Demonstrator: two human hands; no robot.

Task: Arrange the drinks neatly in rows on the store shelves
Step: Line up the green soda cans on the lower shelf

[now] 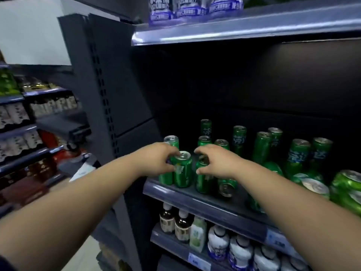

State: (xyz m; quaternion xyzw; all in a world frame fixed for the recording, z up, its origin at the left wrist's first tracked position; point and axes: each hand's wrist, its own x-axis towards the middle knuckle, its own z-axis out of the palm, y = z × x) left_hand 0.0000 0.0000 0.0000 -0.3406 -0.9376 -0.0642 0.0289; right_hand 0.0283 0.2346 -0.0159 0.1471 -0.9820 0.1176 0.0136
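Shelf (195, 194): two hands (left (156, 159), right (214, 163)) gripping two cans.

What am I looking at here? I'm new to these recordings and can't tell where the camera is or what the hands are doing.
There is one picture, from a camera worn on a person's head, looking forward and down at store shelves. No machine: these are bare hands. The left hand grips an upright green can at the front of the middle shelf. The right hand closes over a neighbouring can. More green cans stand behind; some to the right lie on their sides. Bottles fill the shelf below.
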